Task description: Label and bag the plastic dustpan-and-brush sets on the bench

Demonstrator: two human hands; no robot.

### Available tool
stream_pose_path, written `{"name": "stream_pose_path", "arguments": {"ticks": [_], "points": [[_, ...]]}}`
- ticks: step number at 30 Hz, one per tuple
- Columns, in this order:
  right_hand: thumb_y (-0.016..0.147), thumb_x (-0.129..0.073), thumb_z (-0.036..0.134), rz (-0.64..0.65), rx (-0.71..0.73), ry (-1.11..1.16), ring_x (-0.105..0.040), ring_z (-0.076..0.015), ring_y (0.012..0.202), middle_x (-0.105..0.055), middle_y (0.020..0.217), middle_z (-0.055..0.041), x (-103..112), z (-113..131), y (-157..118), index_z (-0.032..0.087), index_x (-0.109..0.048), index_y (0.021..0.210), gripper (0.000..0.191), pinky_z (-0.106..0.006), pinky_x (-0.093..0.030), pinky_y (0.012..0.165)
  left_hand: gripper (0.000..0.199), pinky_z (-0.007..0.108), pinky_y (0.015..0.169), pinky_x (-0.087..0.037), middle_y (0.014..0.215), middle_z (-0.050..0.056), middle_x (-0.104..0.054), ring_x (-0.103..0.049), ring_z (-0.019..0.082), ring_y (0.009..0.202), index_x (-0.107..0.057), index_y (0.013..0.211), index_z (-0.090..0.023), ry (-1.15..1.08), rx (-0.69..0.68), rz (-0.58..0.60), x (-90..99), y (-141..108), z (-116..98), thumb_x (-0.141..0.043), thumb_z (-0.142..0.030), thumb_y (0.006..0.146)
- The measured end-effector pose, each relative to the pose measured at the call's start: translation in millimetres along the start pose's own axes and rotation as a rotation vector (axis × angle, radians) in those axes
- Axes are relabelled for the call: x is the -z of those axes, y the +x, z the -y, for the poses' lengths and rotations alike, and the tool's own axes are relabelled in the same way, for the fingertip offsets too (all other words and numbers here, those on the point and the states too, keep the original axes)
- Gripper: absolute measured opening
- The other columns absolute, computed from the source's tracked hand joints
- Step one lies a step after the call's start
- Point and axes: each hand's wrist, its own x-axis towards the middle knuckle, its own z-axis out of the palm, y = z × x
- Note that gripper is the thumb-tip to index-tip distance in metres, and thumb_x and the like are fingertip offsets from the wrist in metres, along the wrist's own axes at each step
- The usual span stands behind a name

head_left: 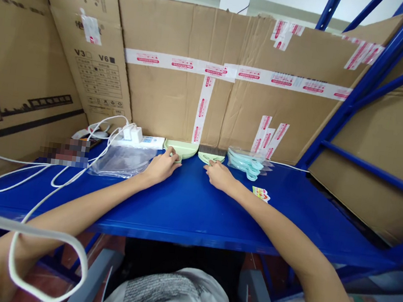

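Note:
At the back of the blue table, my left hand (163,166) is closed on the handle of a pale green dustpan (186,149), whose wide part lies against the cardboard. Just to the right lies a small pale green brush (206,157) with dark bristles facing the back. My right hand (218,173) has its fingers closed at the brush's near end, covering its handle. A gap of bare table separates the two hands.
Teal plastic pieces in a clear bag (246,163) lie right of the brush, with a colourful sticker (261,194) nearer. On the left are a clear plastic bag (126,162), a white power strip (153,142) and looping white cables (71,179). Cardboard walls (180,29) enclose the blue table (194,209).

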Motion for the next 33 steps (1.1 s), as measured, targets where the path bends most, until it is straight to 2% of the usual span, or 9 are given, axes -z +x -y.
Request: {"name": "stream_pose_path", "arguments": {"ticks": [4, 8, 11, 15, 21, 24, 27, 30, 33], "points": [[0.107, -0.056, 0.025, 0.011, -0.012, 0.045, -0.064, -0.0327, 0.129, -0.06, 0.15, -0.0212, 11, -7, -2, 0.02, -0.068, 0.145, 0.04, -0.04, -0.052, 0.105, 0.028, 0.043, 0.084, -0.061, 0.135, 0.015, -0.058, -0.075, 0.029, 0.093, -0.07, 0.117, -0.018, 0.006, 0.006, 0.012, 1.2, 1, 1, -0.055, -0.039, 0.107], [0.106, -0.06, 0.033, -0.088, -0.075, 0.202, -0.062, -0.0308, 0.137, -0.064, 0.151, -0.0171, 47, -49, -9, 0.019, -0.06, 0.154, 0.05, -0.04, -0.047, 0.114, 0.028, 0.043, 0.085, -0.061, 0.135, 0.014, -0.058, -0.075, 0.028, 0.093, -0.071, 0.114, -0.018, 0.007, -0.003, 0.019, 1.8, 2, 3, -0.055, -0.04, 0.108], [0.108, -0.053, 0.03, -0.176, -0.315, 0.147, -0.068, -0.0318, 0.128, -0.072, 0.138, -0.0186, 70, -89, -24, 0.012, -0.067, 0.143, 0.042, -0.041, -0.05, 0.108, 0.026, 0.043, 0.087, -0.061, 0.135, 0.014, -0.058, -0.075, 0.029, 0.094, -0.071, 0.113, -0.018, 0.01, -0.007, 0.016, 2.5, 3, 3, -0.056, -0.038, 0.107], [0.105, -0.055, 0.033, -0.123, -0.6, -0.019, -0.068, -0.0372, 0.125, -0.072, 0.132, -0.0246, 75, -117, -52, 0.013, -0.072, 0.134, 0.04, -0.047, -0.053, 0.101, 0.028, 0.044, 0.086, -0.061, 0.135, 0.015, -0.059, -0.075, 0.029, 0.094, -0.07, 0.113, -0.017, 0.021, -0.009, 0.015, 3.2, 2, 1, -0.054, -0.039, 0.108], [0.106, -0.052, 0.055, 0.034, -0.711, 0.074, -0.066, -0.0417, 0.128, -0.067, 0.138, -0.0285, 62, -121, -66, 0.013, -0.065, 0.143, 0.057, -0.054, -0.05, 0.104, 0.029, 0.042, 0.081, -0.06, 0.135, 0.015, -0.059, -0.076, 0.03, 0.091, -0.065, 0.121, -0.019, 0.05, 0.018, -0.016, 5.9, -1, -4, -0.057, -0.043, 0.106], [0.105, -0.048, 0.069, 0.017, -0.688, 0.149, -0.064, -0.0424, 0.131, -0.063, 0.141, -0.0302, 57, -121, -62, 0.014, -0.057, 0.15, 0.072, -0.054, -0.049, 0.106, 0.047, 0.043, 0.082, -0.06, 0.139, 0.017, -0.057, -0.075, 0.031, 0.092, -0.057, 0.133, -0.02, 0.027, 0.06, -0.122, 12.9, -3, -7, -0.061, -0.054, 0.102], [0.098, -0.057, 0.075, -0.004, -0.702, 0.149, -0.063, -0.0432, 0.13, -0.056, 0.145, -0.0321, 50, -114, -56, 0.013, -0.049, 0.155, 0.085, -0.053, -0.049, 0.105, 0.046, 0.044, 0.086, -0.059, 0.138, 0.017, -0.056, -0.074, 0.032, 0.099, -0.055, 0.135, -0.021, -0.007, 0.094, -0.215, 22.4, -3, -6, -0.057, -0.054, 0.103], [0.094, -0.073, 0.058, 0.016, -0.721, 0.115, -0.066, -0.0422, 0.124, -0.049, 0.149, -0.0316, 40, -101, -50, 0.016, -0.047, 0.158, 0.082, -0.052, -0.051, 0.102, 0.038, 0.045, 0.088, -0.058, 0.135, 0.016, -0.058, -0.074, 0.032, 0.101, -0.057, 0.132, -0.021, -0.018, 0.135, -0.24, 29.0, -1, -1, -0.055, -0.047, 0.104], [0.097, -0.069, 0.032, -0.006, -0.725, 0.119, -0.071, -0.0394, 0.116, -0.049, 0.146, -0.0321, 35, -95, -48, 0.014, -0.054, 0.155, 0.063, -0.049, -0.053, 0.099, 0.033, 0.044, 0.086, -0.058, 0.135, 0.015, -0.058, -0.073, 0.031, 0.098, -0.058, 0.13, -0.021, -0.028, 0.144, -0.238, 29.4, 0, 3, -0.054, -0.042, 0.104]]}}
